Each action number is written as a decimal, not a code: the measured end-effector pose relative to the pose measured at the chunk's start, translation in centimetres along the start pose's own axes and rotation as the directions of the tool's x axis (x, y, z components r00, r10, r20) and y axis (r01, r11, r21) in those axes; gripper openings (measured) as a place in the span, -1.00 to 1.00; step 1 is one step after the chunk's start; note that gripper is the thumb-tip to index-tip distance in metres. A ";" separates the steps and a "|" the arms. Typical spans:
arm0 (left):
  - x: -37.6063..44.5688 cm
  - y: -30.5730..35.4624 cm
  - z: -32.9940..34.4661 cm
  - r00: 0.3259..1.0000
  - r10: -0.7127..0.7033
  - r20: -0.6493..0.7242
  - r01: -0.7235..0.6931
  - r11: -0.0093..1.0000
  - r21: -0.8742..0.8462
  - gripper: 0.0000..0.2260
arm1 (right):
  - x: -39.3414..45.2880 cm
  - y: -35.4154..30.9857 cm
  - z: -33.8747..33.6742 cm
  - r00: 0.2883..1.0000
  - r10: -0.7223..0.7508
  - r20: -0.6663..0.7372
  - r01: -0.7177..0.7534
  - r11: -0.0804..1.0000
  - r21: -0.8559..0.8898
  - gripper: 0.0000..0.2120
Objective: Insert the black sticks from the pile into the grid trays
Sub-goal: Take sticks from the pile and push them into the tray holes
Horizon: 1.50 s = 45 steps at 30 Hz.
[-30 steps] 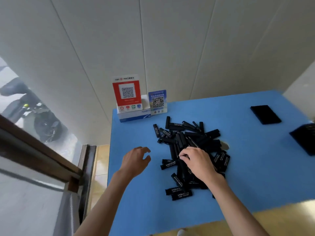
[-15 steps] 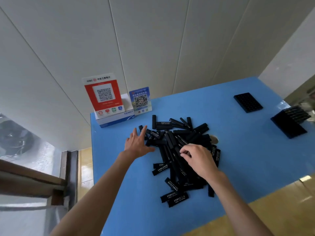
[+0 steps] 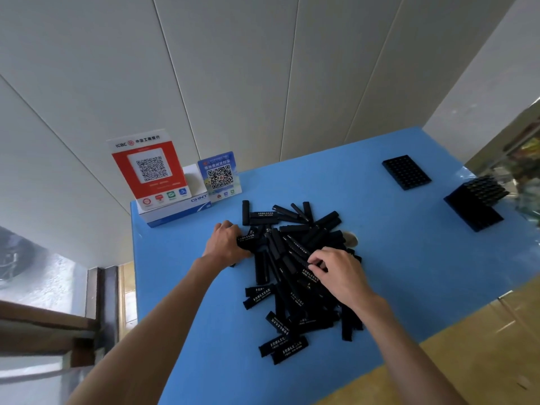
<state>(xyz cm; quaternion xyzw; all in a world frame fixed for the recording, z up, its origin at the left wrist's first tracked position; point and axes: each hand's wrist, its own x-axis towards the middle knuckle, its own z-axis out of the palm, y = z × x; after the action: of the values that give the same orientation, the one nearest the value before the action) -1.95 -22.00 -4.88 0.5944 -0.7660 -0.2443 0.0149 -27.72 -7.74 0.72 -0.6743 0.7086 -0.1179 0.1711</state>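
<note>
Sprawling across the middle of the blue table point(image 3: 409, 273), the pile of black sticks point(image 3: 292, 258) now has both hands in it. The left hand point(image 3: 226, 244), which half a second ago lay with fingers fanned flat at the pile's left edge, has curled its fingers over the sticks there and seems to be gripping one or two, though how many is hidden under the knuckles. The right hand point(image 3: 339, 273) is still on the pile's right-centre, thumb and forefinger pinching the end of one stick. That reads as pickup under way, with nothing yet lifted clear. Both grips sit on the pile itself, so the sticks lie directly under the fingers. Well apart at the table's far right wait an empty grid tray point(image 3: 406, 172) and a partly filled grid tray point(image 3: 474, 204). Two QR code signs point(image 3: 152, 171) stand behind the pile.
</note>
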 end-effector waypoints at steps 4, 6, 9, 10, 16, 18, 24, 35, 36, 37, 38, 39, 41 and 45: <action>-1.0 -0.5 0.6 0.999 0.024 -0.027 -0.024 1.000 -0.001 -0.60 | -0.2 0.2 -0.1 1.000 0.005 -0.010 -0.005 1.000 0.003 -0.93; -1.5 -0.6 1.0 0.999 0.030 -0.032 -0.030 0.999 0.021 -0.66 | -0.3 0.2 0.0 1.000 0.006 -0.009 -0.006 1.000 0.005 -0.93; -2.0 -0.5 1.1 0.997 0.040 -0.066 -0.039 0.999 0.017 -0.71 | -0.6 0.2 0.1 1.000 0.007 -0.008 -0.007 1.000 0.009 -0.94; -2.2 -0.5 1.1 0.996 0.039 -0.078 -0.036 0.999 0.038 -0.70 | -0.7 0.2 0.2 1.000 0.006 -0.008 -0.006 1.000 0.011 -0.95; -3.2 -0.3 1.2 0.983 0.040 -0.180 -0.007 0.984 0.178 -0.60 | -1.3 0.6 0.4 1.000 -0.001 -0.016 0.002 1.000 0.027 -0.95; -3.5 -0.4 1.0 0.976 -0.026 -0.215 0.054 0.991 0.124 -0.59 | -1.5 0.7 0.4 1.000 -0.006 -0.019 0.006 1.000 0.025 -0.95; -5.5 -1.9 0.7 0.953 -0.230 -0.198 0.244 0.969 0.047 -0.68 | -1.9 1.0 0.5 1.000 -0.003 -0.025 0.003 1.000 0.026 -0.94; -4.5 -1.1 0.9 0.985 -0.169 -0.012 0.169 0.967 0.190 -0.37 | -1.9 1.0 0.3 1.000 -0.002 -0.015 0.003 1.000 0.027 -0.94; -4.2 -1.0 1.0 0.987 -0.159 0.004 0.156 0.973 0.172 -0.39 | -1.9 1.2 0.2 1.000 0.003 -0.019 -0.002 1.000 0.026 -0.94; -4.0 -0.9 1.0 0.987 -0.156 0.022 0.151 0.976 0.156 -0.44 | -2.1 1.3 0.1 1.000 0.009 -0.019 -0.008 1.000 0.022 -0.94; -3.9 -0.8 1.1 0.986 -0.163 0.032 0.158 0.978 0.136 -0.52 | -2.2 1.5 0.0 1.000 0.015 -0.019 -0.014 1.000 0.016 -0.93; -3.9 -0.7 1.1 0.984 -0.175 0.029 0.171 0.979 0.111 -0.63 | -2.3 1.6 -0.1 1.000 0.020 -0.018 -0.019 1.000 0.013 -0.93; -3.9 -0.5 1.1 0.979 -0.203 -0.001 0.202 0.976 0.081 -0.79 | -2.5 1.9 -0.1 0.999 0.028 -0.016 -0.028 0.999 0.015 -0.93; -4.2 -0.4 1.0 0.957 -0.269 -0.107 0.268 0.963 -0.019 -0.89 | -2.7 2.5 -0.2 0.999 0.044 -0.015 -0.043 0.999 0.016 -0.93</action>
<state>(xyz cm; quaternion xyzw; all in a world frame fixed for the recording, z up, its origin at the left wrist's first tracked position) -0.64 -17.87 -4.75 0.7052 -0.6758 -0.2130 0.0247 -30.01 -4.92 0.08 -0.6566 0.7234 -0.1246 0.1735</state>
